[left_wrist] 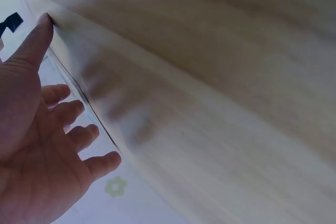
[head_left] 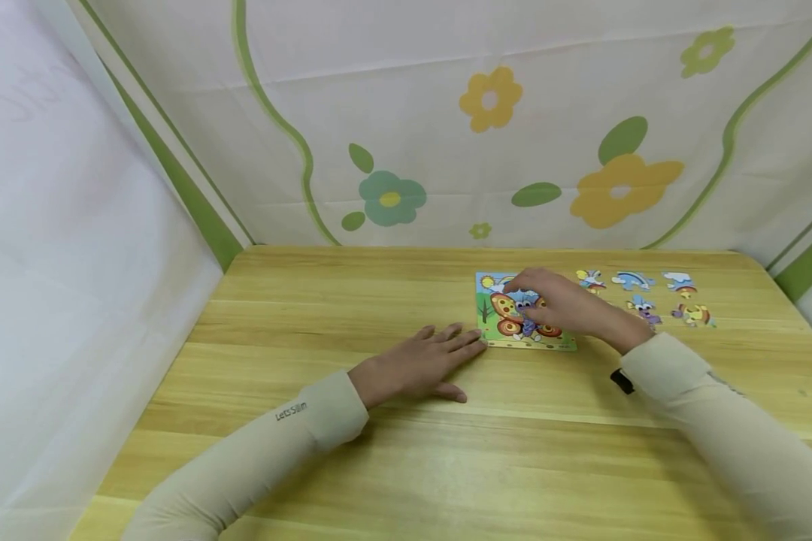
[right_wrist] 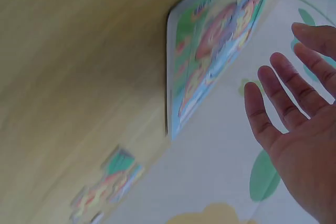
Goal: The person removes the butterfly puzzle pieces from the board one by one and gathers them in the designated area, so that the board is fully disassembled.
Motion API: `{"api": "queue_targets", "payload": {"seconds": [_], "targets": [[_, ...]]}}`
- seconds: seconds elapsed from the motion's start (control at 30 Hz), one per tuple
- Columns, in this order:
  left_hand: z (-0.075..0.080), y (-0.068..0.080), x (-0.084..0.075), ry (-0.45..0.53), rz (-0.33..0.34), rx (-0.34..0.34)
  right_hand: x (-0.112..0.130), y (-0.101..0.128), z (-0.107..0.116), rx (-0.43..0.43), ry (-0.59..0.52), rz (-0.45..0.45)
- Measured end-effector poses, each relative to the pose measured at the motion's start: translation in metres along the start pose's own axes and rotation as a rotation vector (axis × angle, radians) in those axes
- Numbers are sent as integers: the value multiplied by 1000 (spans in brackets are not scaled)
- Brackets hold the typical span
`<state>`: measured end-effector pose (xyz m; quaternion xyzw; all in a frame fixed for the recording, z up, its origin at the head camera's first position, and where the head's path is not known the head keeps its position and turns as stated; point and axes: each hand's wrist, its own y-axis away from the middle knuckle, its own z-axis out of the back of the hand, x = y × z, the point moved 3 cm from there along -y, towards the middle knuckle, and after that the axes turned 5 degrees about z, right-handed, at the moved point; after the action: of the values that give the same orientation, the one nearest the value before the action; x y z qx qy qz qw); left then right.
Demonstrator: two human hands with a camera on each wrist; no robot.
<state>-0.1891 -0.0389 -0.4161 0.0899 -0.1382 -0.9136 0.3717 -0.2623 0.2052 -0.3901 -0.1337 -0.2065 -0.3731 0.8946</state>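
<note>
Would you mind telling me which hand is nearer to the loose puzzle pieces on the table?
Right. The right hand hovers over the puzzle board, just beside the loose puzzle pieces; the left hand lies flat beyond the board's far side.

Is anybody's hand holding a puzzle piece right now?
No. The right hand hovers open above the puzzle board, fingers straight. The left hand lies flat on the table, holding nothing.

Your left sleeve (head_left: pixel 271 443) carried the only readable text, a small brand mark that read "LetsSlim"; lettering on the puzzle board (right_wrist: pixel 210 51) was too blurred.
</note>
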Motion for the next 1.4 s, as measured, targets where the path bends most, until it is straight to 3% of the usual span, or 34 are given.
{"api": "queue_targets", "payload": {"seconds": [0.37, 0.6, 0.97, 1.4], "targets": [[-1, -2, 2, 6, 4, 18, -1, -11, -21, 45, -60, 32], [-1, -2, 3, 17, 2, 18, 0, -16, -29, 44, -40, 97], [-1, -2, 4, 47, 2, 27, -2, -16, -33, 68, 9, 56], [-1, -1, 4, 51, -5, 33, 3, -19, -34, 71, 2, 98]]}}
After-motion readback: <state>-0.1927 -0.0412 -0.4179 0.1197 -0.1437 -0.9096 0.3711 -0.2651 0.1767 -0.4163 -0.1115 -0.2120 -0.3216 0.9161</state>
